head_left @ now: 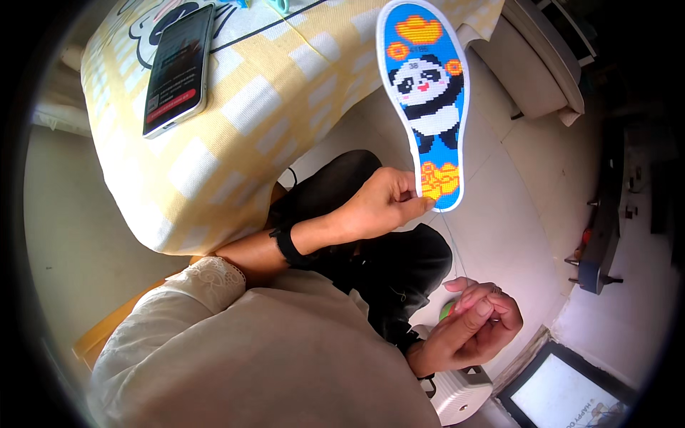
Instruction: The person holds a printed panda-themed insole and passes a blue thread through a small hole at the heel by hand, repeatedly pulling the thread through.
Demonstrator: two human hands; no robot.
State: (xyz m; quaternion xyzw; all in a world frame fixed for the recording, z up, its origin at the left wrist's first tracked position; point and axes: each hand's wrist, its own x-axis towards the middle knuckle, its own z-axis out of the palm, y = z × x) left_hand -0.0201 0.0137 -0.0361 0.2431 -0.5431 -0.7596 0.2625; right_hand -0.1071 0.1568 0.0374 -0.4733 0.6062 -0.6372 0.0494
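My left hand (385, 200) pinches the heel end of a shoe insole (433, 117) between thumb and fingers. The insole has a white edge and a cross-stitch panda with gold ingots and coins on blue, its toe end pointing up in the picture. From the heel a thin thread (455, 243) runs down to my right hand (473, 323), at the lower right. The thumb and fingertips of that hand are closed on the thread; whether a needle is among them cannot be seen.
A table with a yellow and white checked cloth (241, 139) stands at the upper left, bearing a smartphone (177, 72) and light-blue scissors handles (279, 5). A beige seat (527, 59) is at the upper right. A white plastic box (460, 393) and a framed picture (570, 388) lie lower right.
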